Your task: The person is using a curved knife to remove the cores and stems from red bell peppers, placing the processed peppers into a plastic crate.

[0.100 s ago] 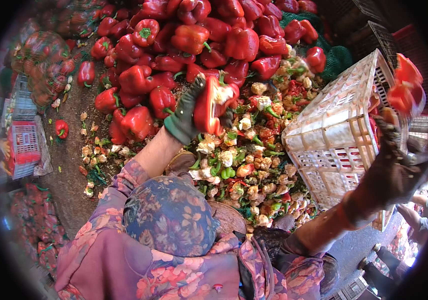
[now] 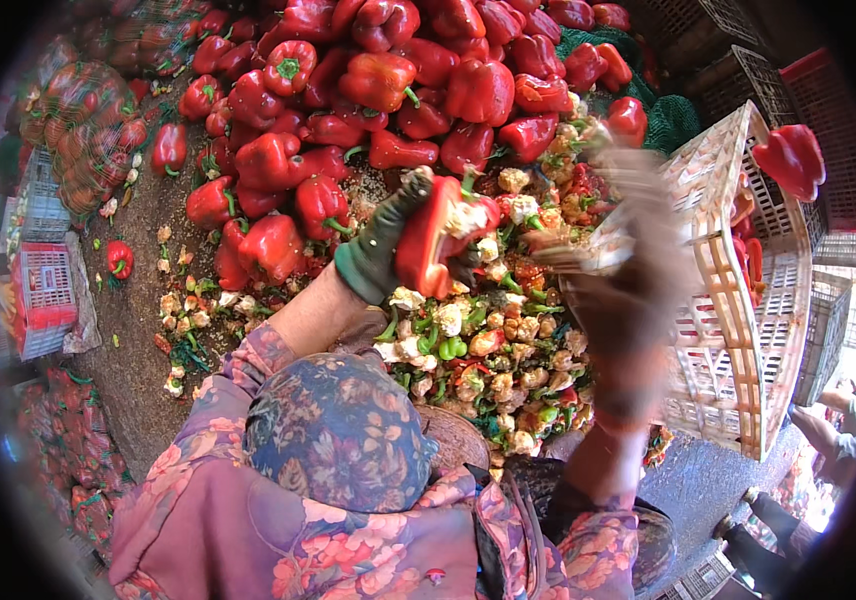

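My left hand (image 2: 380, 240), in a dark green glove, is closed around a red bell pepper (image 2: 422, 250). The pepper is cut open, and its pale core shows. My right hand (image 2: 638, 285), in a brown glove, is smeared by motion between the pepper and a crate, so its fingers cannot be made out. A dirty white plastic crate (image 2: 743, 350) stands tilted to the right with red pepper pieces in it. Over the crate's far rim, a red pepper piece (image 2: 790, 162) appears in the air, apart from my hands.
A large heap of whole red bell peppers (image 2: 378, 80) lies ahead. Below it is a pile of cut-out cores and stems (image 2: 508, 350). Filled net sacks (image 2: 78, 120) stand at the far left, near a red and white crate (image 2: 46, 290). A person's legs (image 2: 768, 540) show at the lower right.
My right hand has swung left from beside the crate toward the cut pepper. The airborne red piece has dropped lower, and the crate has shifted. My left hand still grips its pepper.
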`<state>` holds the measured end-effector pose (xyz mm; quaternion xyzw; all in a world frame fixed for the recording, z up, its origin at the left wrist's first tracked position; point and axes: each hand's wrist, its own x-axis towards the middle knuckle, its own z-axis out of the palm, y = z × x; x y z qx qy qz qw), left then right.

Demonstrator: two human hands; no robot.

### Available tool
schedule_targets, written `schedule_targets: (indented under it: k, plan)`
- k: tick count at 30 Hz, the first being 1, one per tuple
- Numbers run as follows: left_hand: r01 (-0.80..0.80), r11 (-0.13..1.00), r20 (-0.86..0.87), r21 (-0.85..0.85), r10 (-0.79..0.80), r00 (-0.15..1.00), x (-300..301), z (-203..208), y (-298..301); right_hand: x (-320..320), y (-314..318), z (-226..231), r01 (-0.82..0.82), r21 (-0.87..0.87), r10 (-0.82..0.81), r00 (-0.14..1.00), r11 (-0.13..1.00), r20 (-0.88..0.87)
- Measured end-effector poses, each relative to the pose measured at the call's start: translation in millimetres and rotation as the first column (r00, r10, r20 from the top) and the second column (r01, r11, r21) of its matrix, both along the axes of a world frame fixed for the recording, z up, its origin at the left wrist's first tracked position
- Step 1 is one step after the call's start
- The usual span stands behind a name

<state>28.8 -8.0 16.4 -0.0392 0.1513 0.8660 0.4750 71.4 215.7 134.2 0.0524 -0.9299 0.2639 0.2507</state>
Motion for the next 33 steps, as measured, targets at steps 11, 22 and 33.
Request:
schedule_targets:
  k: [11, 22, 33]
  plan:
    - [-0.1, 0.861, -0.547, -0.499, -0.224, 0.806, -17.3, 15.3, 11.6, -34.8, -26.0, -68.7, -0.314, -0.014, 0.297, 0.88, 0.949, 0.371]
    - [-0.008, 0.855, -0.311, -0.518, -0.18, 0.933, 2.1, -10.2, 9.6, -20.5, -19.5, -82.7, -0.221, -0.297, 0.361, 0.718, 0.929, 0.595]
    - [-0.021, 0.727, -0.337, -0.687, -0.292, 0.895, 18.2, -13.0, 5.6, -13.0, -34.8, -128.8, -0.024, 0.109, 0.011, 0.994, 0.994, 0.112]
